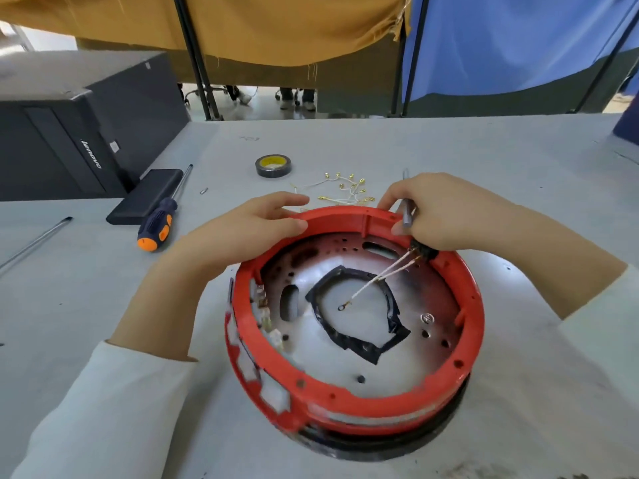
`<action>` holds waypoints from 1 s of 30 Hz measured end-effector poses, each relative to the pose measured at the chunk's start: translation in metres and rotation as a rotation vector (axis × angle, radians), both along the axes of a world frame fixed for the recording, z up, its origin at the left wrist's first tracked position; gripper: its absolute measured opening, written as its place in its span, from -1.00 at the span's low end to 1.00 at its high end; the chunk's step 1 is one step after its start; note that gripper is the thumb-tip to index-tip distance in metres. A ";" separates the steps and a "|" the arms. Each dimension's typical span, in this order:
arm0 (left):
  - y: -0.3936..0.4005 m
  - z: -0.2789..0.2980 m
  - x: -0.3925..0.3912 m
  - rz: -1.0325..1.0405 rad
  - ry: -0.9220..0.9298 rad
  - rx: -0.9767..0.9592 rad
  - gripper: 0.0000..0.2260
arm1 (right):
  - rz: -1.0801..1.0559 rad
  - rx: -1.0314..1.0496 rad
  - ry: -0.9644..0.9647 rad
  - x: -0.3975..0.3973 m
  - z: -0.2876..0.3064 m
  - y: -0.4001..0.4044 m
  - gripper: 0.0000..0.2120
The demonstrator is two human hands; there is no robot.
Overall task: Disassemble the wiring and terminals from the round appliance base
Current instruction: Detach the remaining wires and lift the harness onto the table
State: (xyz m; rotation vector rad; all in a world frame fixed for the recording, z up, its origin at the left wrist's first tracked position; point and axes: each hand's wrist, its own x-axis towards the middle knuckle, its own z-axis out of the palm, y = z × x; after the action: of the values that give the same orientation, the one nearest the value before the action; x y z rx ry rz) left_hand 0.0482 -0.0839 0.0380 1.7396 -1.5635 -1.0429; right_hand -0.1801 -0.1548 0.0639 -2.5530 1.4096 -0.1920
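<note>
The round red appliance base (349, 402) lies upside down in front of me, its metal floor showing a ring of black tape (359, 344). My left hand (242, 233) grips the far left rim. My right hand (449, 216) holds a thin grey tool (406, 216) at the far right rim, beside a black connector (423, 252). Two white wires (380, 280) run from that connector to a ring terminal (344, 307) over the floor's middle. Behind the base lies a loose pile of white wires with brass terminals (349, 191).
A blue-and-orange screwdriver (160, 219) and a flat black box (145, 200) lie to the left, a long metal rod (34, 243) further left. A black tape roll (274, 165) sits behind the wire pile. A black computer case (69, 133) stands at far left.
</note>
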 end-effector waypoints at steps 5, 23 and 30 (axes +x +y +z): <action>-0.003 -0.006 -0.005 -0.062 -0.004 -0.050 -0.65 | 0.204 0.061 -0.088 0.031 -0.005 0.010 -0.69; 0.003 -0.005 -0.019 -0.092 -0.205 -0.131 -0.69 | 0.108 0.138 -0.084 -0.004 -0.002 0.001 -0.73; 0.000 -0.006 -0.025 -0.136 -0.431 -0.362 -0.66 | 0.137 0.086 -0.550 0.011 -0.013 0.002 -0.77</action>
State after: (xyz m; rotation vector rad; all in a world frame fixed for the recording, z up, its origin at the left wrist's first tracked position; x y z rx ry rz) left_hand 0.0236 -0.0839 0.0321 1.6872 -2.0112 -0.4119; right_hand -0.1693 -0.1530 0.0505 -2.2647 1.0054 -0.7262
